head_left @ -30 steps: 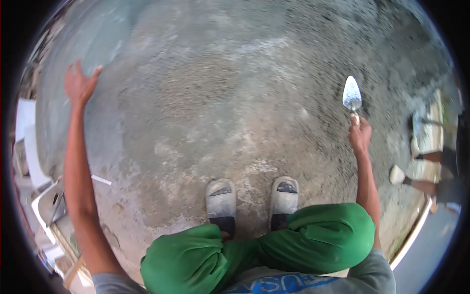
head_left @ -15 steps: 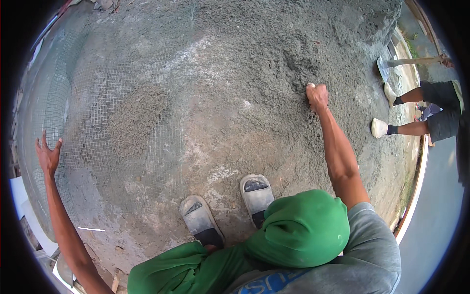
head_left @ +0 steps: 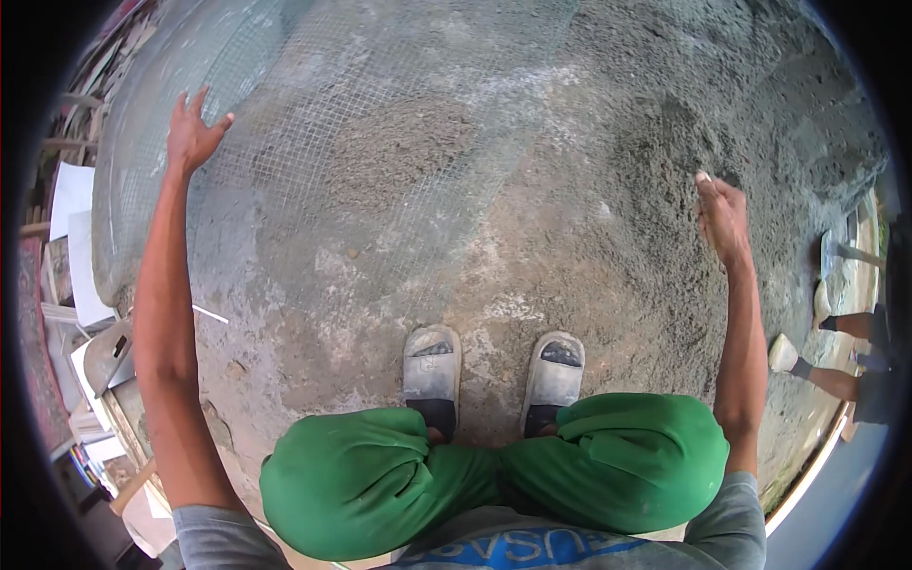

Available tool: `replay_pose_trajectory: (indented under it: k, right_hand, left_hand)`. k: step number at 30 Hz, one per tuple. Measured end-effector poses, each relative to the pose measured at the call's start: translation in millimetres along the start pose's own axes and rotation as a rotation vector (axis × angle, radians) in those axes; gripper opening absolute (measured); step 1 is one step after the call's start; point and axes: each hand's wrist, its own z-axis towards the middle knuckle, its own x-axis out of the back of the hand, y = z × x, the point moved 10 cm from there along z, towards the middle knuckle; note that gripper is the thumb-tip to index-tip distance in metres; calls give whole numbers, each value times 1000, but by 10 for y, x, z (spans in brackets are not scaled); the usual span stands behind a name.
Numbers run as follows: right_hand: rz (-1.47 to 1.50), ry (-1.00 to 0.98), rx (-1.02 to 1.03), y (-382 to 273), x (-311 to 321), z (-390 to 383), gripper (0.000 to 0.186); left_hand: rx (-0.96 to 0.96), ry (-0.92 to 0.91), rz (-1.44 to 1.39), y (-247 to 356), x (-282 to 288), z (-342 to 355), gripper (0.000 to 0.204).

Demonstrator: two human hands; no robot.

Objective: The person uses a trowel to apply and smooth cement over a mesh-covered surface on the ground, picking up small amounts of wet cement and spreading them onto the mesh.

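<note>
My left hand [head_left: 197, 138] is open with its fingers spread, over the near left edge of a wire mesh sheet [head_left: 294, 104]. The mesh lies on the rough ground, with a patch of grey wet mortar [head_left: 404, 147] on part of it. Out to the right, my right hand [head_left: 724, 217] is closed, fingers curled and thumb on top, just over a broad spread of wet mortar [head_left: 627, 171]. A pale spot shows at its thumb tip; whether it grips anything is hidden. Both arms are stretched forward, wide apart, beyond my knees.
My sandals [head_left: 432, 366] stand on the ground between the hands. A thin white stick [head_left: 210, 314] lies near my left forearm. White boards [head_left: 85, 256] and clutter line the left edge. At right, another person's shoe [head_left: 784, 353] is near a shovel blade [head_left: 827, 255].
The view has turned, so the mesh and mortar sit farther right and the other person is nearer the right rim. My left hand stays spread over the mesh; my right stays closed near the mortar.
</note>
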Motion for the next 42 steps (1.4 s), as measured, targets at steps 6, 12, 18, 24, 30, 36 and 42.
replay_pose_trajectory:
  k: [6,12,18,24,30,36,42]
  right_hand:
    - [-511,-14,464,-1666,-1433,-72,38]
    - [-451,204,359,-1014,-818,83,46]
    - [-578,542,-153,1490,702,-451,47]
    - [-474,445,-375,2480,849,-1021,48]
    - [-189,206,-179,1617,-947,-322,45]
    - [105,151,-236,1525,-565,-320,40]
    - [74,-35,1,79,-1084,-403,39]
  left_hand:
    - [4,-65,-57,-20,66,-307,83]
    - [-81,5,-71,10,34,-257,80]
    - [-170,94,-2,-661,-305,-241,73]
    - [-202,134,79,-530,-576,5,72]
    - [-113,93,201,-961,-353,-89,73]
    - [-110,6,-78,133,-139,-129,76]
    - [-20,-25,-6,20,-2,-341,78]
